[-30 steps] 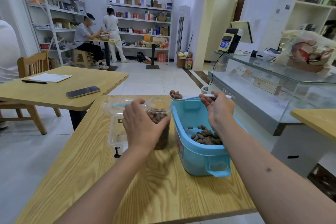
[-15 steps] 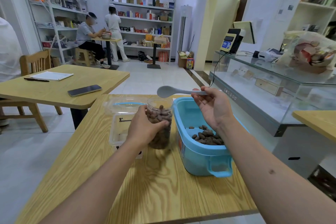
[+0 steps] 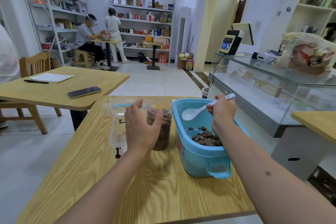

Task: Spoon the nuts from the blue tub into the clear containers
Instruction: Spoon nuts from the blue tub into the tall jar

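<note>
The right hand pinches a white spoon (bowl empty) over the blue tub, where nuts lie. The left hand is spread wide, thumb touching the nut-filled jar just left of the tub on the table.

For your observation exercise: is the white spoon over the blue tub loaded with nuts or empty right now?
Empty. The white spoon, held by the right hand above the blue tub, shows a bare white bowl.
</note>
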